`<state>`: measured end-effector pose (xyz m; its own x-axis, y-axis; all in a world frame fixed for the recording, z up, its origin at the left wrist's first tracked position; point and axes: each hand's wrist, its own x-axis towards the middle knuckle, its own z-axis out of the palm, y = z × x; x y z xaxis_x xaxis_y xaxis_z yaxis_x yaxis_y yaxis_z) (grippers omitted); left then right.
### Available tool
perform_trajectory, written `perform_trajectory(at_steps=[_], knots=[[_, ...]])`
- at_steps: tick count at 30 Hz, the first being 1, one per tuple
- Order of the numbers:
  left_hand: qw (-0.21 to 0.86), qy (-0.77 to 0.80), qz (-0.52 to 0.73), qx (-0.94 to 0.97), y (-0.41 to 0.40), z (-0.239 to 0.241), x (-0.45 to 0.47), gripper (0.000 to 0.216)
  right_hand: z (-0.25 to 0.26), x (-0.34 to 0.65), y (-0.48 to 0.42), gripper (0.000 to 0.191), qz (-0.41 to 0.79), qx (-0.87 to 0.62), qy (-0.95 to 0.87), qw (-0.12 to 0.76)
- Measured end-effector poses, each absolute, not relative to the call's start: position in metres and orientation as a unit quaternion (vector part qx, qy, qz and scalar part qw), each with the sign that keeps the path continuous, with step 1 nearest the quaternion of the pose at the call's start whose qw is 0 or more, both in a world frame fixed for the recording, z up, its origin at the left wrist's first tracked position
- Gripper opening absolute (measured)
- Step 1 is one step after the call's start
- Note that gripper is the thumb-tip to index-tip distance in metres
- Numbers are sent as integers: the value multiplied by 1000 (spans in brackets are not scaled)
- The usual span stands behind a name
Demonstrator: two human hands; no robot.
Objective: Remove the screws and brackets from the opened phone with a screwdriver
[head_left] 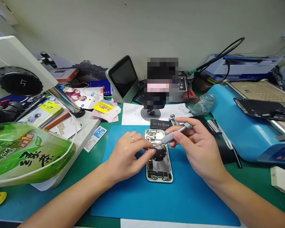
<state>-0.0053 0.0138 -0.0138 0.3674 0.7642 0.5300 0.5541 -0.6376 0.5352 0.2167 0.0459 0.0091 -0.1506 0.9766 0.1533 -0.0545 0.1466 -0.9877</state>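
Note:
An opened phone body (159, 171) with a pale green frame lies on a blue work mat (156, 196), its inner parts exposed. My left hand (128, 152), a ring on one finger, rests on the phone's left edge, fingertips touching the dark round part (160, 154) in the middle. My right hand (194, 145) grips a grey metal screwdriver (174, 134), its tip down on the phone's inside just above that round part.
A black battery (159, 123) lies behind the phone. A blue machine (242, 133) carrying a detached black screen (263, 109) stands at the right, next to a glass jar (203, 104). A green tea bag (26, 152), boxes and a microscope arm crowd the left. A small display (123, 79) sits behind.

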Motion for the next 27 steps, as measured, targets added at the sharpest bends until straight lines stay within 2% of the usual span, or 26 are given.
perform_trajectory(at_steps=[16, 20, 22, 27], knots=[[107, 382, 386, 833, 19, -17, -11, 11, 15, 217, 51, 34, 496, -428, -549, 519], [90, 372, 393, 836, 21, -18, -11, 13, 30, 216, 61, 14, 549, -444, -548, 449], [82, 367, 396, 838, 21, -18, -11, 14, 38, 211, 70, 12, 575, -455, -551, 399], [66, 357, 399, 842, 21, -19, -12, 12, 50, 191, 108, 38, 615, -486, -546, 295]])
